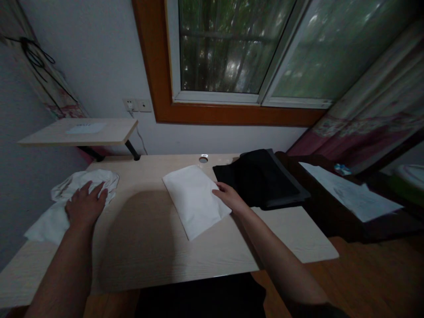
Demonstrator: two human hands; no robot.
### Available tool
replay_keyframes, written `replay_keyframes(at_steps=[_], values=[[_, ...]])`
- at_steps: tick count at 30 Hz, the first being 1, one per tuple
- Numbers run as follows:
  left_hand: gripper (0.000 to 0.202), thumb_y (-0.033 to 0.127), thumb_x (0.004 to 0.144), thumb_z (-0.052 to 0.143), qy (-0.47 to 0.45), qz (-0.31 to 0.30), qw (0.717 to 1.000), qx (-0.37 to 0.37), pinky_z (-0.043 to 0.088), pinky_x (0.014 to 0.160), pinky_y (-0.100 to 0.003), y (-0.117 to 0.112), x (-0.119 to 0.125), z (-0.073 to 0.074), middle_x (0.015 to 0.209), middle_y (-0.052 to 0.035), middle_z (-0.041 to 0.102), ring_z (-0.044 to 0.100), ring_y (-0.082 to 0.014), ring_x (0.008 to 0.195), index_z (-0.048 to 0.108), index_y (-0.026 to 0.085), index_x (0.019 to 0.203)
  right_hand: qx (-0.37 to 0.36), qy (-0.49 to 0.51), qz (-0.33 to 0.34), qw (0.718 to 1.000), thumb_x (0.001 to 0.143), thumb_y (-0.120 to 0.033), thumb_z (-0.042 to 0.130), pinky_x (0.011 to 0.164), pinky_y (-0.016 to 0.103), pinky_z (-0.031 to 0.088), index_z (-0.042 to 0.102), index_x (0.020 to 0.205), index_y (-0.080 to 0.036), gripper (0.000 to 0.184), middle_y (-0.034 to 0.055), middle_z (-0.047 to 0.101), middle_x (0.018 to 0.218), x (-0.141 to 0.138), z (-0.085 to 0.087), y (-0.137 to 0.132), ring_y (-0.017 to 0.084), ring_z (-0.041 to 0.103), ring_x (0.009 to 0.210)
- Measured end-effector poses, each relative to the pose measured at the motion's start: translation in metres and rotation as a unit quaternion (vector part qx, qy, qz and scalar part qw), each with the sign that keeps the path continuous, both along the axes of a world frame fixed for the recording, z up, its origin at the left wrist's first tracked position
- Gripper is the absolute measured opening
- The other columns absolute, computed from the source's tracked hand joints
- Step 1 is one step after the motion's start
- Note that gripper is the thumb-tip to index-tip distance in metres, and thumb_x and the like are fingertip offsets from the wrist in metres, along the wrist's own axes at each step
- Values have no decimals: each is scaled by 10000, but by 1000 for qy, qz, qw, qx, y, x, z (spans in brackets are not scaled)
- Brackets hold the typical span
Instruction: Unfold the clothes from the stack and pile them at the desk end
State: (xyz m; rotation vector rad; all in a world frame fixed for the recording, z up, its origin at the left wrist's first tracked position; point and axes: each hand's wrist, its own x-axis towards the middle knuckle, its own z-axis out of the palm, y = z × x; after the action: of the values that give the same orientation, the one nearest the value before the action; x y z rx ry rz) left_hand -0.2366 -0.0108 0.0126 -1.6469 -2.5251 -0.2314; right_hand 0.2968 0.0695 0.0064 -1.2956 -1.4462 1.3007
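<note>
On the left side of the desk, my left hand (86, 204) lies with spread fingers on a crumpled white cloth (59, 221). My right hand (229, 198) pinches the right edge of a flat white rectangle (195, 198), which looks like a neatly folded white cloth and lies at an angle mid-desk. The fingers under that edge are partly hidden. Just behind and to the right of this hand is a stack of folded black cloth (261, 176), with a dark grey layer showing along its right side.
The pale wooden desk (198, 260) carries a small raised shelf (115, 132) at back left, with a paper (86, 128) on it. A cable hole (203, 159) is near the back edge. Papers (351, 192) lie on a dark surface at right. A window and curtains are behind.
</note>
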Motion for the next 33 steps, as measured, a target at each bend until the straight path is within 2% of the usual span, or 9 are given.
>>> replay_keyframes(at_steps=[2,5,12,15,18,22,26,31,33], values=[[588,541,1032,303,10,13,999,45,310,1122,-655,-1,2,0,1666,-128,292,338,-415,1445,453,288,1541,51,-48,-9,997,785,-313,692,956,401,539,666,1272,-194,502,76,737,1200,2,-6,2,237,689,1069],[598,568,1033,284,7,8,998,58,317,1125,-641,-2,3,0,1656,-122,314,360,-403,1437,473,296,1530,115,-104,7,988,838,-290,644,1047,423,498,614,1361,-212,530,86,693,1307,2,-10,0,232,663,1157],[584,560,1021,329,-11,19,998,55,277,1139,-652,-1,2,-2,1668,-111,293,318,-400,1461,464,313,1533,214,-216,54,951,947,-268,549,1092,438,478,570,1431,-214,487,113,645,1371,-7,2,-21,254,633,1218],[596,578,1025,297,-10,15,998,53,273,1141,-649,0,1,-3,1670,-108,288,311,-399,1466,462,316,1534,241,-307,57,919,991,-268,491,1016,417,526,531,1472,-207,487,133,638,1340,-15,8,-30,263,656,1142],[591,569,1022,314,-16,21,999,46,264,1150,-632,0,0,-3,1673,-107,281,302,-393,1471,462,313,1534,270,-410,52,870,1011,-254,462,941,403,544,516,1487,-207,482,151,645,1276,-24,11,-38,272,658,1055],[597,577,1026,295,-11,21,999,46,269,1148,-615,1,-1,-2,1670,-99,285,307,-388,1465,463,310,1533,325,-486,34,810,997,-242,499,945,463,515,546,1461,-226,467,165,627,1311,-30,16,-43,328,587,1110],[613,578,1036,254,6,14,999,47,293,1138,-587,0,1,-2,1657,-109,306,331,-377,1444,471,285,1529,333,-482,24,810,993,-237,498,929,495,516,555,1449,-245,459,149,563,1430,-29,17,-44,349,547,1150],[630,591,1035,227,6,17,998,54,309,1116,-610,0,1,-2,1661,-117,290,334,-391,1435,470,280,1526,339,-450,29,826,983,-223,518,992,519,505,575,1430,-253,452,139,576,1409,-27,14,-42,340,541,1161],[631,572,1035,231,-8,13,1000,23,277,1131,-634,0,0,0,1679,-129,235,281,-405,1466,405,275,1564,345,-440,30,829,972,-206,529,1007,527,501,599,1402,-245,438,134,569,1420,-26,16,-43,343,536,1183]])
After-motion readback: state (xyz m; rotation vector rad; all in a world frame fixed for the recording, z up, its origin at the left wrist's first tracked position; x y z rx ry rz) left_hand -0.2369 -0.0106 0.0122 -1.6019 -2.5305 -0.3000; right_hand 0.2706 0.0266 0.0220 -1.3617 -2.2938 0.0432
